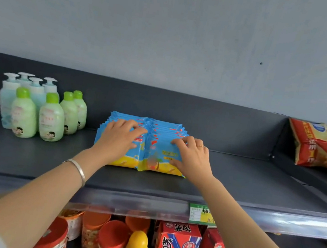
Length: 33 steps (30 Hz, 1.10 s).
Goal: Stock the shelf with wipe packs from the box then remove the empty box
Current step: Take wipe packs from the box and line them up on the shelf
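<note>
The wipe packs (151, 149) stand in two blue rows side by side near the middle of the shelf (255, 177), a little back from its front edge. The left hand (118, 138) lies over the left row, fingers (131, 124) spread across the pack tops. The right hand (192, 156) curls its fingers over the front right pack's top edge, thumb on its face. Squaring them well likely means pressing both rows evenly so none topples. Green bottles (51, 117) stand well to the left. The box is out of view.

Left-side wipe packs (127, 160) mostly under the left hand (119, 136); price tag (201, 214) print illegible; jars (112, 240) off the bottom edge.
</note>
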{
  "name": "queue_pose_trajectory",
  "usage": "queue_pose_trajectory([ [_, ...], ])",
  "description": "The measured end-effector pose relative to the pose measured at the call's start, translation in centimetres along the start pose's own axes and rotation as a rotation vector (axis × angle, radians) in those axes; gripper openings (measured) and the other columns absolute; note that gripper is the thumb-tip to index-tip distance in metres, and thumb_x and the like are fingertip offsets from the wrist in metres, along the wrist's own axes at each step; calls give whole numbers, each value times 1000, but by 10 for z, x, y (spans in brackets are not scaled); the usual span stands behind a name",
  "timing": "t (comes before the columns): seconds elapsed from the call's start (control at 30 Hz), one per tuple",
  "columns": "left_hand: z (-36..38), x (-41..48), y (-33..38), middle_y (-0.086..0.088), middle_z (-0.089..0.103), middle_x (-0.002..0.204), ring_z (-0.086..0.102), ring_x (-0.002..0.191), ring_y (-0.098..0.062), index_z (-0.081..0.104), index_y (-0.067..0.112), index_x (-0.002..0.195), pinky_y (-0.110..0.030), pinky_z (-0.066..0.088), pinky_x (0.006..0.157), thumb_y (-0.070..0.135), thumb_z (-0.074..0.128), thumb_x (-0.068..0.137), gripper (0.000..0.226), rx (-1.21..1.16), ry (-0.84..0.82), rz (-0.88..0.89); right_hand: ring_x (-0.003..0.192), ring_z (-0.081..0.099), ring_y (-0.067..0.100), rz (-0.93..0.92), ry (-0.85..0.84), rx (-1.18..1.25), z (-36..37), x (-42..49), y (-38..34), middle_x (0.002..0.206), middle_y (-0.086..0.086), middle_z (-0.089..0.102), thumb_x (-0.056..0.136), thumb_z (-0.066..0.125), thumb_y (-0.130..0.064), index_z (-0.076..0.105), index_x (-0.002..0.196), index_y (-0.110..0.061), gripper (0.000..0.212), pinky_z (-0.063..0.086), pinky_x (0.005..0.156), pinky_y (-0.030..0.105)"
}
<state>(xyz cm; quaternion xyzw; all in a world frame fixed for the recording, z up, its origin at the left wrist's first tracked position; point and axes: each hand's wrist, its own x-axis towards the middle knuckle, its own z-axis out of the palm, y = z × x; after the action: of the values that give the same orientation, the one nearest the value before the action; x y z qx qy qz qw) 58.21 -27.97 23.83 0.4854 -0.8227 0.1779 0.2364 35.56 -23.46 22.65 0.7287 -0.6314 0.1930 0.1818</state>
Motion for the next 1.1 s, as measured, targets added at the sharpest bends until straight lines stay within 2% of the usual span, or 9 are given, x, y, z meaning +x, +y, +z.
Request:
queue_pose_trajectory([
  [0.13,3,-10,-2,-2,53,119,49,110,-26,56,23,123,-41,34,92,30,70,81,45,94,112,24,129,31,25,-17,15,-64,0,-2,-2,139,-2,38,87,59,-46,37,138,-30,58,31,101,38],
  [0.27,-2,-19,-13,8,34,135,32,126,-18,32,33,140,-33,24,102,43,59,84,63,66,-85,58,129,31,25,-34,-10,-63,-2,-5,-2,140,-1,36,86,61,-43,32,141,-30,64,33,101,38],
  [0.33,-3,-25,-14,7,34,138,33,127,-19,29,32,143,-34,26,103,45,63,82,71,78,-110,103,130,31,26,-42,-19,-62,-2,-5,-2,141,0,35,86,62,-42,29,143,-28,67,34,102,37],
  [0.47,0,-28,-8,1,58,114,57,102,-23,56,24,123,-39,46,84,42,87,54,78,202,-23,113,129,31,26,-40,-22,-77,-1,-6,-5,140,1,36,87,62,-38,31,142,-26,65,36,101,36],
  [0.6,5,-30,-4,1,44,133,41,123,-23,40,26,139,-37,30,101,39,72,77,71,130,17,101,130,31,26,-27,-17,-64,-1,-10,-6,141,2,35,88,62,-36,30,143,-26,64,36,102,37],
  [0.77,1,-32,-5,1,40,137,35,128,-23,36,28,141,-39,24,104,39,68,80,70,84,27,79,133,28,27,-35,-13,-84,-3,-12,-8,144,2,33,87,63,-37,30,143,-27,66,36,103,38],
  [0.87,-1,-32,-1,-1,48,131,43,122,-26,47,26,134,-43,32,100,36,75,74,66,96,31,97,134,27,27,-31,-14,-88,-4,-14,-10,145,2,31,88,62,-37,30,143,-28,64,35,104,38],
  [0.97,1,-31,5,-4,61,112,58,103,-31,62,20,117,-47,45,84,28,87,58,64,70,94,146,134,27,26,-26,-15,-71,-4,-17,-12,145,2,32,90,60,-36,31,142,-27,60,35,105,38],
  [1.1,2,-29,24,-2,62,108,58,101,-29,65,23,112,-44,45,82,26,85,62,54,44,135,181,129,34,28,-41,25,-38,-7,-25,-11,141,4,39,89,61,-29,41,138,-23,53,39,99,37],
])
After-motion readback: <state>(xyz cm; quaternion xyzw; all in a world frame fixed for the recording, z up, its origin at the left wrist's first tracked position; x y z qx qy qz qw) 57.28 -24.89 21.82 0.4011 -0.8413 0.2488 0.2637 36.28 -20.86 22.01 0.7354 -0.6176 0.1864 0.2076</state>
